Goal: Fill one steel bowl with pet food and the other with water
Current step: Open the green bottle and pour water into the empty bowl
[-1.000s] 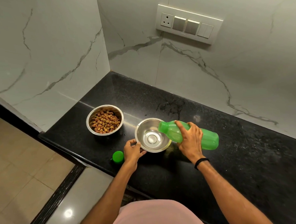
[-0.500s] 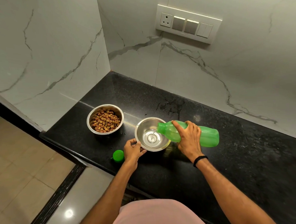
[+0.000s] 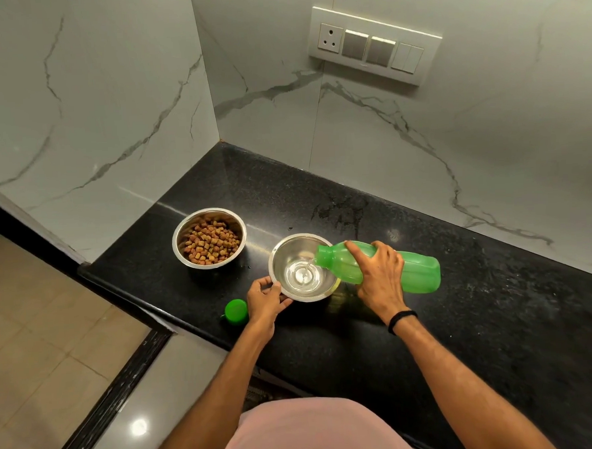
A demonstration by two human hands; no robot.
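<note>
Steel bowl (image 3: pixel 302 268) rim pinched in my left grip (image 3: pixel 265 299) prevents sliding while my right grip (image 3: pixel 379 275), wrapped around the green bottle (image 3: pixel 417 269), pours water.

My right hand (image 3: pixel 379 275) tips the green bottle (image 3: pixel 417 269), pouring water into the near steel bowl (image 3: pixel 282 259), which my left hand (image 3: pixel 266 299) grips at seven o'clock; kibble bowl (image 3: pixel 209 238) at ten o'clock.

Food bowl (image 3: pixel 209 238) left of water bowl (image 3: pixel 303 268)
</note>
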